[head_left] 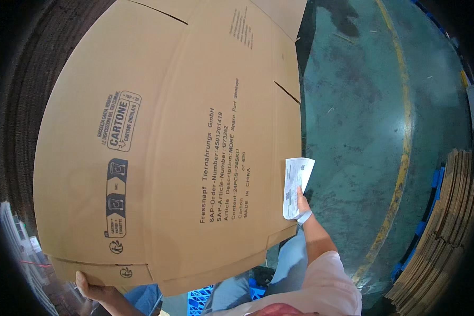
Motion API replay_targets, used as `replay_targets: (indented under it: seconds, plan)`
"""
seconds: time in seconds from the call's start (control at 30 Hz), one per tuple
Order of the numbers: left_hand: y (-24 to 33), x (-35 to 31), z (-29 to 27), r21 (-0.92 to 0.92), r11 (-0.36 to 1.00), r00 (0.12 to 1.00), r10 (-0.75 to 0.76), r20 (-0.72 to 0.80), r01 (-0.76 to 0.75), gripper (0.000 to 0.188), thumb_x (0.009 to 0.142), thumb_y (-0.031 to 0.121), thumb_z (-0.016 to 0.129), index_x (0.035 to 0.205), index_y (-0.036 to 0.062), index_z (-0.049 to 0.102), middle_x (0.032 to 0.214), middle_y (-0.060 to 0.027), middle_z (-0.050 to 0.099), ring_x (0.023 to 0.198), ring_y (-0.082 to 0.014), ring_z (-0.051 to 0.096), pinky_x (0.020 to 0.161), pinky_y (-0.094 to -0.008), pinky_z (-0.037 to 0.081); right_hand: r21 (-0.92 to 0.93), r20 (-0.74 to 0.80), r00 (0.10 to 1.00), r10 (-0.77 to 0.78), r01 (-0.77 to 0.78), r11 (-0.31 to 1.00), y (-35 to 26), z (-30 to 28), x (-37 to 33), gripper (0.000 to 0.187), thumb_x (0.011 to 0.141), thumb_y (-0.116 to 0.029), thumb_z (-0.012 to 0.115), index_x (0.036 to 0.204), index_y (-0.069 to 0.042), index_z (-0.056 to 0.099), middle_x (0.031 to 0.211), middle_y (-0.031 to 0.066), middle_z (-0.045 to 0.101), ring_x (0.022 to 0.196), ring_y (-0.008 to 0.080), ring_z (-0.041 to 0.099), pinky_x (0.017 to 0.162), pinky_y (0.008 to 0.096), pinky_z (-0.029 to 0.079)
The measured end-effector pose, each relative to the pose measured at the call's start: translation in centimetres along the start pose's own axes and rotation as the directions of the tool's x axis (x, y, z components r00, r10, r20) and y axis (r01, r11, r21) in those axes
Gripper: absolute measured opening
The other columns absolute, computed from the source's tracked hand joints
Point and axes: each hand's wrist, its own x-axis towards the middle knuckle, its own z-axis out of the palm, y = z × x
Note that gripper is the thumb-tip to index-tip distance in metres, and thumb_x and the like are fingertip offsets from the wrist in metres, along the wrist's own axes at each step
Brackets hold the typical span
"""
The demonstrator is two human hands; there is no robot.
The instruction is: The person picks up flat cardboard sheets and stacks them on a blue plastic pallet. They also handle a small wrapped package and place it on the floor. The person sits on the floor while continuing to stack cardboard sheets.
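Note:
A large flattened brown cardboard carton [168, 131] with dark print and slots cut into its edges fills the middle and left of the view. At its lower left corner my left hand [92, 291] grips the edge, thumb in front and the other fingers mostly hidden. By the carton's lower right edge my right hand [303, 203] is closed on a white printed sheet of paper [296, 181], thumb on top. The sheet overlaps the carton's edge; whether those fingers also hold the cardboard is hidden. A pale band circles my right wrist.
To the left rises a tall stack of dark corrugated layers [16, 105]. Another stack of flattened cardboard [437, 237] stands at the lower right, beside blue pallet parts. A yellow line [405, 121] crosses the green floor [353, 105]. Below the carton shows a blue plastic grid [197, 300].

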Motion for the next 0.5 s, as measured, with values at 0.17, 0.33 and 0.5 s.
replay_targets:
  seconds: [0.17,0.33,0.5]
  plan:
    - [2.5,-1.6,0.9,-0.007,0.997,0.979,-0.079,0.187,0.082,0.052,0.072,0.024,0.056,0.115,-0.0022,0.044,0.107,-0.0141,0.054,0.092,-0.0258,0.057,0.077,-0.0412,0.049,-0.366,-0.221,0.975,0.000,-0.083,0.927,0.4,-0.2,0.4,0.075,0.080,-0.063,0.040,0.101,0.006,0.058,0.092,0.0166,0.061,0.086,0.0227,0.059,0.076,0.0347,0.047]
    - [1.1,-5.8,0.3,0.283,0.951,0.990,-0.099,-0.097,0.123,0.064,0.060,0.012,0.065,0.119,0.0018,0.041,0.109,-0.0113,0.051,0.100,-0.0260,0.050,0.086,-0.0398,0.041,-0.948,-0.157,0.985,0.068,-0.169,0.269,-2.1,5.0,-2.5,0.085,0.067,-0.074,0.043,0.099,0.003,0.061,0.100,0.0201,0.060,0.098,0.0329,0.056,0.081,0.0390,0.042]
    - [1.6,-8.6,8.5,0.376,0.892,0.965,-0.258,-0.034,0.252,0.085,0.055,0.013,0.074,0.128,0.0024,0.032,0.122,-0.0119,0.043,0.111,-0.0279,0.043,0.092,-0.0414,0.037,-0.836,-0.055,0.990,0.128,-0.116,0.536,-2.4,11.6,-8.0,0.069,0.070,-0.065,0.051,0.095,-0.002,0.064,0.093,0.0192,0.062,0.092,0.0333,0.057,0.080,0.0359,0.042]
